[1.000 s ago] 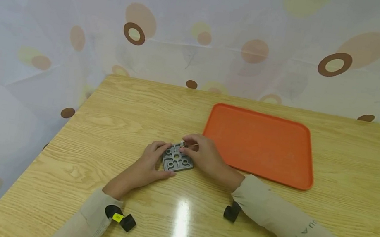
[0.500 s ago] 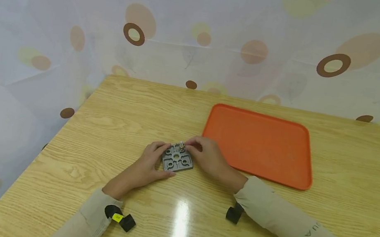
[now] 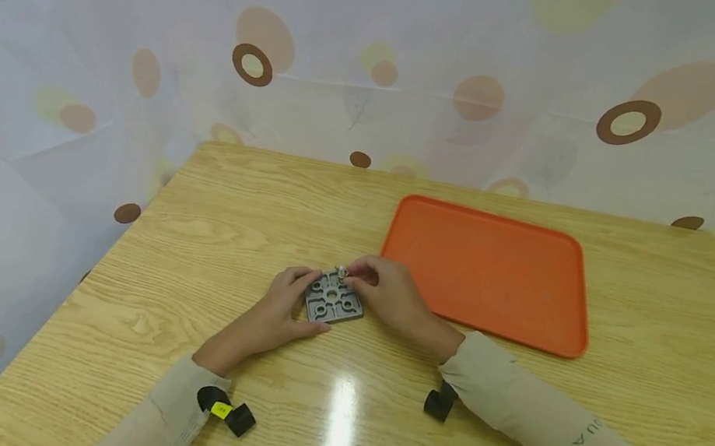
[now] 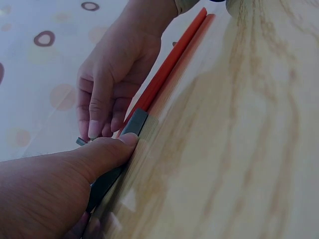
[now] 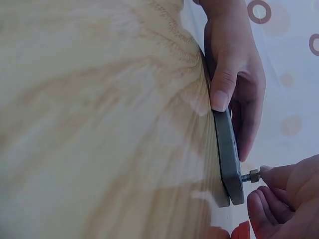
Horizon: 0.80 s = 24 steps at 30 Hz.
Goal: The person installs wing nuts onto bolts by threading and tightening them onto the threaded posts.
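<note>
A grey square metal plate (image 3: 331, 294) with a round centre hole and slotted recesses lies on the wooden table. My left hand (image 3: 275, 312) grips it from the left, thumb along the near edge and fingers at the far left side. From the plate's far right corner a threaded bolt (image 5: 245, 178) stands up, with a nut (image 5: 254, 176) near its top. My right hand (image 3: 390, 299) pinches at this nut with thumb and index finger, its other fingers curled below. In the left wrist view, the left thumb presses on the plate's edge (image 4: 138, 119).
An orange tray (image 3: 491, 273) lies behind and right of the hands, its near left corner close to the right hand. The wooden table (image 3: 248, 197) ends at a patterned cloth (image 3: 430, 46) hanging behind. Black wrist cameras (image 3: 239, 419) hang below both sleeves.
The right hand has drawn slightly to the right, uncovering the bolt and nut, then its fingertips have come back toward the nut. The left hand and plate have not moved.
</note>
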### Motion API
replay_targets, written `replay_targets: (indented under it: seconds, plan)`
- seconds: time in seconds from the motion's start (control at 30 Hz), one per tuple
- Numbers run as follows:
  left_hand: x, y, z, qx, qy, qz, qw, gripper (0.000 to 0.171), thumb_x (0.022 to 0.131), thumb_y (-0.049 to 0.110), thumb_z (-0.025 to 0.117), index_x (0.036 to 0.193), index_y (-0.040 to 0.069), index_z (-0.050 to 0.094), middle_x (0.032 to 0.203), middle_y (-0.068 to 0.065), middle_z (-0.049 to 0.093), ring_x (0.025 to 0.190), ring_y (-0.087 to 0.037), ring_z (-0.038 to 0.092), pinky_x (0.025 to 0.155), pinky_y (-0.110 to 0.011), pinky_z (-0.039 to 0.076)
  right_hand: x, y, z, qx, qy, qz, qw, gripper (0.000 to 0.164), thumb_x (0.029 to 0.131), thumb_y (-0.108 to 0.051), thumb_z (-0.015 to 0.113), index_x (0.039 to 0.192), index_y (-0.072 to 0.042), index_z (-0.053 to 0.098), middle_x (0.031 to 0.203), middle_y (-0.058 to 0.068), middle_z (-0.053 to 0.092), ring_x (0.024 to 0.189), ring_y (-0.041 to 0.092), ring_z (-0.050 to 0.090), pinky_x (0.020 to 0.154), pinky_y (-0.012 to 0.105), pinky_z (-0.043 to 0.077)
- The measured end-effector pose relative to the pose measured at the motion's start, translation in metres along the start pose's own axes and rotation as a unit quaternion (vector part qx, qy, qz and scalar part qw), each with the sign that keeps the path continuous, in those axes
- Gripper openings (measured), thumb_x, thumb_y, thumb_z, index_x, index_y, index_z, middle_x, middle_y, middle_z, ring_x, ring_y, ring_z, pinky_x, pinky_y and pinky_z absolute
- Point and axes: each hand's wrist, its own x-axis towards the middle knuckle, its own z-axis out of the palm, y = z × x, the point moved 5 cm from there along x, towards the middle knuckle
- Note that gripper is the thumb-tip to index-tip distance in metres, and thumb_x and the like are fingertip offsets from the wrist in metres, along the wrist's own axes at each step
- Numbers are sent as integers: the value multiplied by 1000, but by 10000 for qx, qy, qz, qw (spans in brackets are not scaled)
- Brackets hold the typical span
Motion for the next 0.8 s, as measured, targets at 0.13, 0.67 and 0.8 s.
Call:
replay_targets:
  seconds: [0.13, 0.67, 0.8]
  plan:
    - [0, 1, 0, -5, 19, 34, 10000, 84, 81, 41, 71, 144, 3, 30, 138, -11, 29, 125, -23, 28, 102, -43, 29, 1, 0, 3, 41, -26, 69, 10000, 24, 85, -12, 68, 107, -2, 65, 98, 5, 66, 85, 13, 62, 73, 24, 50]
    - [0, 1, 0, 1, -11, 49, 10000, 84, 81, 41, 71, 144, 3, 30, 138, -11, 29, 125, -23, 27, 102, -42, 29, 3, 3, 7, 66, -204, 291, 9993, 34, 85, -14, 68, 115, 0, 61, 103, 4, 64, 87, 13, 61, 75, 24, 49]
    - [0, 0, 0, 0, -10, -7, 10000, 85, 81, 41, 71, 144, 3, 29, 139, -11, 29, 125, -23, 27, 103, -42, 29, 2, 3, 4, 45, -131, 251, 9996, 31, 85, -13, 69, 112, 0, 63, 99, 4, 65, 85, 12, 61, 74, 25, 50]
